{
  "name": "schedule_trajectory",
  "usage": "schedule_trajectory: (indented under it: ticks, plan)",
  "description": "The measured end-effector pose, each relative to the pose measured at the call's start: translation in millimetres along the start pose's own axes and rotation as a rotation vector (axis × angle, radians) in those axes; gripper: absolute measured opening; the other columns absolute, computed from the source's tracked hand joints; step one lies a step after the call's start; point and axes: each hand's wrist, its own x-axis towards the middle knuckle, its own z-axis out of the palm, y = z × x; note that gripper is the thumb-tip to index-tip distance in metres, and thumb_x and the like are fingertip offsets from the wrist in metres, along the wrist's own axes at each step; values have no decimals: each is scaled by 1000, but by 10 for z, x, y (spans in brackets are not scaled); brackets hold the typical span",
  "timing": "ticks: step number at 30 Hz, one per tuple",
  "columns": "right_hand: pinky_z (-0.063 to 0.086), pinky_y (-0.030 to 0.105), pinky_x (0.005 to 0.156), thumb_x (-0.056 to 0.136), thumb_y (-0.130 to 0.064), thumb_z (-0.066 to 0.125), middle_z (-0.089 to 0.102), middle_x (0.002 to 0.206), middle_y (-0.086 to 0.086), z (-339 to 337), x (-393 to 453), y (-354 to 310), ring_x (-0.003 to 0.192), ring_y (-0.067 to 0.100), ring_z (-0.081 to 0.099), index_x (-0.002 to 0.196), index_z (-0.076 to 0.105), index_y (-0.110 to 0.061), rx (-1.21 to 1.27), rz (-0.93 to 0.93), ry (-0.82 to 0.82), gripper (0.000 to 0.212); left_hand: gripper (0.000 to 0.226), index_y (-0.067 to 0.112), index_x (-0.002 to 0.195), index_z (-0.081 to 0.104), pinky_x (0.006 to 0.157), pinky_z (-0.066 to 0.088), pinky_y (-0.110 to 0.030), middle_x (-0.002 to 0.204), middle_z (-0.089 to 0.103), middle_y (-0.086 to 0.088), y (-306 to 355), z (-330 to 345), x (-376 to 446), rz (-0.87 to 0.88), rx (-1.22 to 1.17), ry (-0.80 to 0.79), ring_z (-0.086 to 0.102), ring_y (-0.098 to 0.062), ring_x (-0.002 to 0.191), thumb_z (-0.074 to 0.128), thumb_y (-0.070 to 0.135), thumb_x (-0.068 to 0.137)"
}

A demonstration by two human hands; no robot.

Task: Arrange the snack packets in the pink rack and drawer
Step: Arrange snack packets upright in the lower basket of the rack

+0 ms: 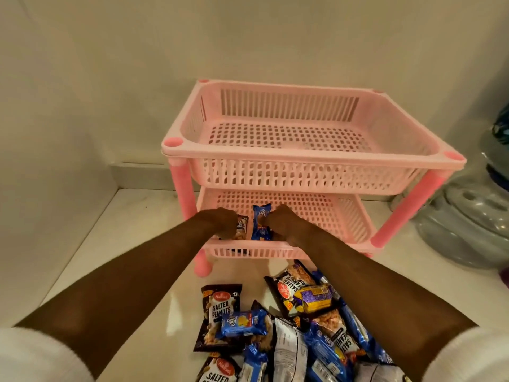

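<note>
Loose snack packets [289,326] lie at six o'clock; inside the pink plastic rack [311,161], the left hand [220,223] grasps a dark peanut packet [241,227], the right hand [278,220] a blue biscuit packet [261,224].

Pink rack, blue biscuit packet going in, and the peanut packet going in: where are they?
pink rack [314,157]: head view, front rim of top basket.
blue biscuit packet [261,216]: head view, its upper half, in the lower basket.
peanut packet [241,226]: head view, its printed front, in the lower basket.
</note>
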Motion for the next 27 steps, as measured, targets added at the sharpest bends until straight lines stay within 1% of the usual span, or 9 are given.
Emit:
schedule_trajectory:
  ticks: [3, 5, 8, 10, 13, 17, 20, 23, 27]
  plan:
    - [44, 21, 42, 90, -16, 69, 61, 77, 7, 15, 99, 23, 61, 15, 57, 99, 61, -1, -71, 9, -17, 19, 61, 19, 144, 37, 103, 42, -43, 151, 27, -18, 25, 39, 26, -72, 76, 167, 39, -37, 133, 61, 19, 87]
    - [41, 17, 37, 89, -14, 70, 61, 74, 5, 24, 146, 28, 60, 14, 57, 93, 63, -4, -103, 20, -48, 13, 68, 20, 146, 34, 108, 40, -47, 158, 15, -15, 24, 31, 54, -4, 80, 209, 31, -38, 138, 64, 12, 85]
    - [43, 20, 44, 88, -16, 71, 60, 78, 6, 59, 204, 62, 66, 16, 57, 85, 58, -8, -189, 18, -68, 16, 52, 17, 141, 44, 101, 47, -37, 145, 46, -10, -5, 70, 110, 56, 132, 114, 51, -28, 127, 58, 21, 91]
    - [45, 24, 56, 88, -18, 72, 60, 87, 8, 105, 240, 88, 73, 18, 57, 93, 58, -6, -257, 6, -59, 19, 51, 19, 143, 41, 96, 47, -38, 139, 52, -9, -28, 121, 130, 29, 181, 110, 54, -28, 123, 53, 30, 95]
    - [51, 32, 70, 85, -23, 74, 61, 95, 12, 151, 287, 115, 85, 25, 61, 101, 59, -6, -360, -28, -22, 28, 58, 17, 147, 34, 92, 46, -40, 138, 52, -10, -41, 126, 158, -3, 274, 127, 53, -29, 123, 53, 28, 94]
    - [44, 31, 67, 83, -30, 75, 58, 96, 10, 160, 308, 147, 87, 24, 57, 108, 59, -7, -448, -67, 9, 38, 45, 19, 135, 49, 87, 48, -37, 129, 59, -5, -13, 75, 174, -11, 335, 91, 58, -26, 117, 56, 25, 90]
    - [42, 29, 72, 81, -32, 76, 59, 107, 13, 156, 309, 171, 100, 28, 60, 119, 55, -6, -482, -71, 19, 51, 43, 17, 134, 50, 91, 48, -38, 130, 58, -6, -31, 81, 171, 0, 334, 39, 58, -26, 118, 54, 26, 92]
    - [42, 29, 70, 80, -33, 78, 63, 114, 15, 153, 306, 179, 105, 30, 62, 116, 56, -6, -498, -69, 16, 51, 52, 18, 145, 38, 99, 47, -40, 138, 54, -9, -70, 114, 171, 16, 243, 36, 55, -27, 122, 50, 29, 95]
    - [42, 29, 69, 81, -33, 77, 64, 115, 16, 134, 317, 182, 104, 31, 63, 115, 56, -4, -545, -105, 35, 49, 70, 23, 155, 16, 108, 39, -40, 153, 36, -10, -94, 111, 140, 57, 123, 61, 41, -29, 136, 54, 27, 96]
